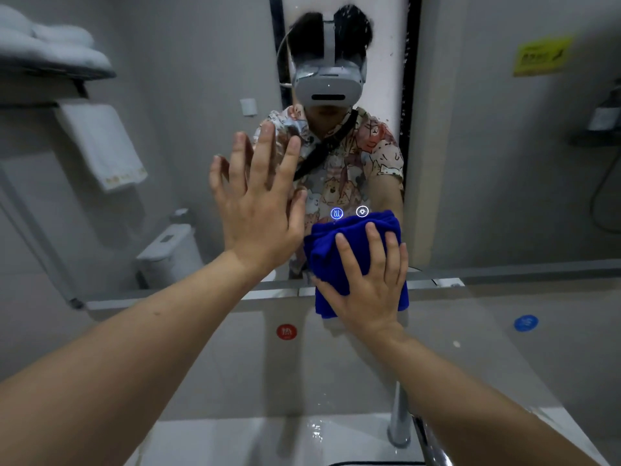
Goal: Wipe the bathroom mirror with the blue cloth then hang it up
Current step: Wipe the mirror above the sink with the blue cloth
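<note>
The right hand (368,284) presses the bunched blue cloth (349,250) flat against the mirror (174,163), fingers spread over it, right at the mirror's bottom edge. The left hand (255,203) rests open on the glass just beside it, fingers splayed. Wide glass lies above and to both sides.

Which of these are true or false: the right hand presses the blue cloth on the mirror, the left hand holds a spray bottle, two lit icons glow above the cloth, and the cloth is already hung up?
1. The right hand presses the blue cloth against the mirror. True.
2. The left hand holds a spray bottle. False: it is open, fingers spread flat at the glass, holding nothing.
3. Two lit icons glow just above the cloth. True.
4. The cloth is already hung up. False: it is under the right hand, at the mirror's lower edge.
</note>
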